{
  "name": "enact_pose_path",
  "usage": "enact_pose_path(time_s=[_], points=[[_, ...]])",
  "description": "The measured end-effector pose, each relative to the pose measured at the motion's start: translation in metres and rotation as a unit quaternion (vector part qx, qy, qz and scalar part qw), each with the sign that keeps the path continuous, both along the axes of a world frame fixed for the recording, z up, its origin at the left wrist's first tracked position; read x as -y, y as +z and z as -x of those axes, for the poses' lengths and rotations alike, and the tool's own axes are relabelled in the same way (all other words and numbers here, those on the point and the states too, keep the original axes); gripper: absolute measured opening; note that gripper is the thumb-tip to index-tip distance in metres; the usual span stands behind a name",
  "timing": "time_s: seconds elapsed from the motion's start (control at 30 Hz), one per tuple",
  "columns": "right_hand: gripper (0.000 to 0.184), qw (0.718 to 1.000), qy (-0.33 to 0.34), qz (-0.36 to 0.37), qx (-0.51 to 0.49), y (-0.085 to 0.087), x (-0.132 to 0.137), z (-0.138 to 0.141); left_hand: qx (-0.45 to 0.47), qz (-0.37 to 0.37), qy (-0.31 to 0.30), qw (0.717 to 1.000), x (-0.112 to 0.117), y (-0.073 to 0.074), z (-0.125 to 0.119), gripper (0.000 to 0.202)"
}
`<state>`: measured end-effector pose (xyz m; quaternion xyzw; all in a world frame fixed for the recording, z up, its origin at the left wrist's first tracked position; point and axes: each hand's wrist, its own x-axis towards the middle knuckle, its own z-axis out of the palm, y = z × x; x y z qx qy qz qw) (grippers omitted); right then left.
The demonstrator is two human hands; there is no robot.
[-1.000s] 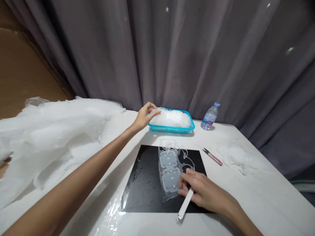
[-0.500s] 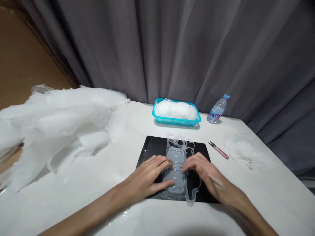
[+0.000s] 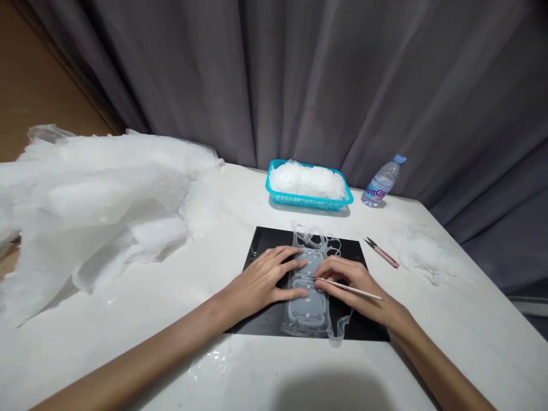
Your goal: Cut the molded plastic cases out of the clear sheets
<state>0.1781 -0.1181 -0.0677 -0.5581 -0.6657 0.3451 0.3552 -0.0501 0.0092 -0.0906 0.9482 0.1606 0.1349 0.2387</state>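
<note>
A translucent silicone-like sheet point(image 3: 306, 311) with two rounded panels and small round and oblong marks lies on a black mat point(image 3: 268, 325). Loose, looping clear trim runs along its far end and right edge. My left hand point(image 3: 268, 277) rests on its left side, fingers spread across the sheet and holding nothing. Pinched in my right hand point(image 3: 359, 279) is a thin white stick point(image 3: 359, 292), its tip close to the middle of the sheet. The fingers partly cover the tip, so exact contact is unclear.
Pink-handled thread snips point(image 3: 383, 253) lie right of the mat. Behind stands a turquoise basket point(image 3: 310, 201) of white, fluffy-looking pieces, with a water bottle point(image 3: 382, 184) beside it. A large heap of translucent sheets point(image 3: 107, 194) covers the left; a smaller pile point(image 3: 428, 254) lies right.
My left hand has shifted up the sheet. My right hand has turned, bringing the stick from a blurred position by the hand's back to pointing at the sheet's middle.
</note>
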Motion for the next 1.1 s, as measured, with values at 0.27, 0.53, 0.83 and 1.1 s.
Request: enact_pose_path(time_s=[0.27,0.53,0.83,1.1], points=[[0.014,0.997,0.035,-0.033,0.063,0.002,0.001,0.005,-0.010,-0.004,0.013,1.000,-0.001,-0.001,-0.001,0.066],[0.019,0.986,0.041,-0.064,0.152,0.002,0.009,0.003,-0.011,-0.015,0.025,1.000,0.001,0.001,-0.002,0.065],[0.014,0.989,0.043,-0.065,0.127,0.005,0.009,0.004,-0.004,-0.001,0.033,0.999,-0.001,0.000,-0.003,0.065],[0.027,0.947,0.041,-0.159,0.277,-0.023,0.003,0.008,0.017,0.000,0.047,0.999,0.005,0.003,-0.002,0.063]])
